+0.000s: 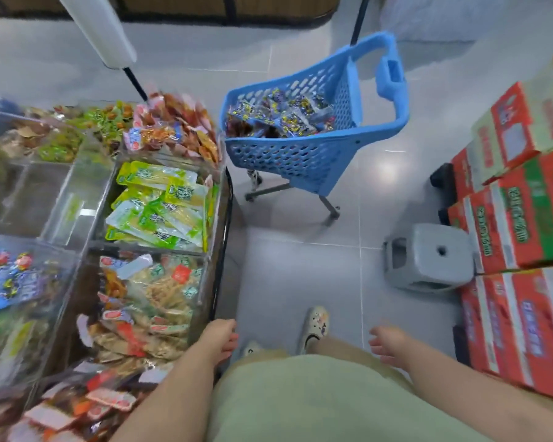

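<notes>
Hanging loosely curled and holding nothing, the fingers [233,343] of the left hand [221,338] drooped past the near corner of the table [77,199]; whether they touched its black rail [225,224] could not be told, though the hand sat right at the rail's lower end; the right hand [388,344] hovered apart over the floor [300,266], its fingers [375,341] relaxed and slightly spread, gripping nothing. Just beside the left hand, in the nearest clear compartment, lay the tan snack packets [154,301] in a heap, untouched by either hand; the next compartment farther along held green packets [160,205], and beyond those sat a pile of orange packets [179,129]. Between the two hands a pale shoe [315,327] stood on the tiles. Farther out, beyond the end of the table, a blue basket cart [316,154] stood on the floor, partly filled with dark foil packets [284,113]. To the right a grey stool [428,256] stood against stacked red cartons [524,218], well apart from the cart.
</notes>
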### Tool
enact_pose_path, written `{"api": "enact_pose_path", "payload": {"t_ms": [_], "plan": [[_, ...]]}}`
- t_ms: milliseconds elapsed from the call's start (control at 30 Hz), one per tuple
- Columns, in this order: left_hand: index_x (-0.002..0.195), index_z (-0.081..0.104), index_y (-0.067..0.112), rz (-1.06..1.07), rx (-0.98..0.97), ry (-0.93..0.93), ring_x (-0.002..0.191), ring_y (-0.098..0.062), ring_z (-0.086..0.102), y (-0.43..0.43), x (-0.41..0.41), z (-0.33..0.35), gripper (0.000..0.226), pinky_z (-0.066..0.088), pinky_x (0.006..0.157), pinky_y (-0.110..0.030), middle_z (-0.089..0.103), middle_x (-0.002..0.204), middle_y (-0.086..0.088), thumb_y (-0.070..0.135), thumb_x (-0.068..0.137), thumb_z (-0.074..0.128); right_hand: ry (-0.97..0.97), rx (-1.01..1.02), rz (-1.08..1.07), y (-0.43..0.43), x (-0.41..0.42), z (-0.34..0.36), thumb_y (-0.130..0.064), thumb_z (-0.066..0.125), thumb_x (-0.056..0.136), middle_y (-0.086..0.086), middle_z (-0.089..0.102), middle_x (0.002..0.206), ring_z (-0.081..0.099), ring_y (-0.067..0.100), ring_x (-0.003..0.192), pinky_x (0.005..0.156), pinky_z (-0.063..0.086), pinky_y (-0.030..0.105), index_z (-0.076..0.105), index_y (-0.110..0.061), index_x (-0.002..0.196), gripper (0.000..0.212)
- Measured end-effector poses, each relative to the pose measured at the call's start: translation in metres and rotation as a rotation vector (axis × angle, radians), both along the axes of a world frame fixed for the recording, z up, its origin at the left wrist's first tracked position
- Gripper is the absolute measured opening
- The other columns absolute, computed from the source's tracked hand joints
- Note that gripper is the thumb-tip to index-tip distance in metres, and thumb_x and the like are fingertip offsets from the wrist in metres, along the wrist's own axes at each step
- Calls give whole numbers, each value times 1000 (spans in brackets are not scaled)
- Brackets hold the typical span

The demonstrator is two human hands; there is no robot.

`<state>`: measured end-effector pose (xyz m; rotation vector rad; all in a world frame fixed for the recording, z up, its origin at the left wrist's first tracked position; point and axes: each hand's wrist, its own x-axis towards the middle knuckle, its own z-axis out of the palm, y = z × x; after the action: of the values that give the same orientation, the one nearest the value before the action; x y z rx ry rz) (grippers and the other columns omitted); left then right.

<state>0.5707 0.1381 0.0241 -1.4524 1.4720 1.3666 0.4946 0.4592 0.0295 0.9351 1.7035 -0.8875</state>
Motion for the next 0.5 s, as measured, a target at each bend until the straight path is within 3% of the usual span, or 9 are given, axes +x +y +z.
{"api": "enact_pose_path", "payload": {"t_ms": [133, 233, 400, 500], "plan": [[74, 50, 14, -102, -72, 97, 56, -18, 42, 24, -46, 2, 23, 31, 54, -25, 48, 73, -9, 12, 96, 45, 22, -14, -34, 23, -40, -3, -14, 45, 95, 6, 49, 73, 46, 17, 66, 59, 35, 25, 48, -10, 83, 13], [83, 53, 13, -115, -128, 234, 57, -17, 45, 33, -80, 7, 18, 32, 49, -22, 52, 75, -11, 12, 99, 46, 87, -60, -103, 29, -75, -1, -9, 43, 94, 6, 42, 67, 38, 16, 56, 52, 25, 23, 42, -14, 77, 19], [80, 54, 11, -236, -149, 178, 50, -16, 47, 28, -117, 11, 20, 32, 39, -15, 53, 67, -8, 11, 99, 46, 115, -90, -159, 32, -115, -1, -8, 41, 94, 3, 40, 65, 37, 14, 55, 53, 24, 23, 40, -18, 75, 22], [64, 55, 9, -461, -168, 93, 56, -19, 46, 17, -137, 7, 32, 33, 51, -25, 54, 64, -12, 6, 95, 50, 71, -87, -185, 29, -125, -8, -8, 39, 94, 4, 35, 63, 32, 15, 53, 52, 19, 24, 38, -19, 75, 23]]}}
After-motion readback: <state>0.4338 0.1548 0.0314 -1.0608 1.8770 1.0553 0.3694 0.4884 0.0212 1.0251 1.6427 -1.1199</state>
